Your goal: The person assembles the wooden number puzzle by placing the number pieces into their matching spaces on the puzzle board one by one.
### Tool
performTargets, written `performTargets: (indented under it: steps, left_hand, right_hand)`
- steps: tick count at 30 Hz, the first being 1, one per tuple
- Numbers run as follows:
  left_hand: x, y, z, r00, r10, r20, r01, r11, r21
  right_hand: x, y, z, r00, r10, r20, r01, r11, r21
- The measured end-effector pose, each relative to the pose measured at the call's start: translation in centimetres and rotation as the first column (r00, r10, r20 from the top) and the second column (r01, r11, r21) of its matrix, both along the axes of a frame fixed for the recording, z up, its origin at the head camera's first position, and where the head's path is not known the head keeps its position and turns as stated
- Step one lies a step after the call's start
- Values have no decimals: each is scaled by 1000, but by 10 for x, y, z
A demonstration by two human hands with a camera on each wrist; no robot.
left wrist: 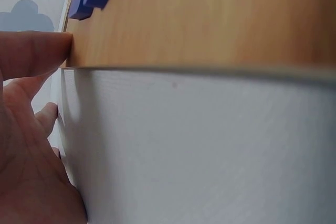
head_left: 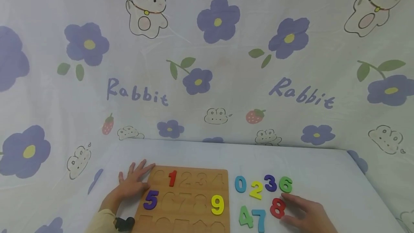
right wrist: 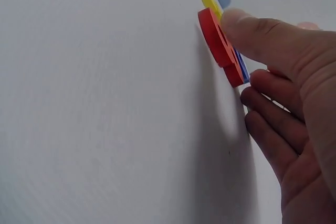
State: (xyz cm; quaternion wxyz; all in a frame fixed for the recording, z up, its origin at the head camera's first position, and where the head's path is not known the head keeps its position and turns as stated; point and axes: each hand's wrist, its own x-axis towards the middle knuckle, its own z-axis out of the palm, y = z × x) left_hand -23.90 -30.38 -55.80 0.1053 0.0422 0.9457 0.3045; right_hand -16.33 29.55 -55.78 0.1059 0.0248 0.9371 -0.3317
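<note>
Red number 8 (head_left: pixel 277 208) lies right of the wooden number board (head_left: pixel 189 190). Right hand (head_left: pixel 309 214): thumb and index finger bracket the 8; cannot tell whether they grip. Left hand (head_left: pixel 133 185), fingers spread, touches the board's left edge. Board's third row cut off below.

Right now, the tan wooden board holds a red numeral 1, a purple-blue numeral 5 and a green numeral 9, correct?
Not quite: the numeral 9 is yellow, not green, per the head view; the red 1 and purple-blue 5 stand.
</note>
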Motion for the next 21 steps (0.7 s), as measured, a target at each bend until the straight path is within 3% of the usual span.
performTargets:
  steps: [10, 21]
  left_hand:
    - [-3, -8, -12, 998, -14, -53, 18, 998, 66]
    - [-7, -11, -21, 998, -8, -65, 12, 998, 65]
  right_hand:
    - [3, -11, -8, 999, -32, -23, 33, 999, 43]
    - [3, -19, -14, 995, -28, -93, 38, 994, 100]
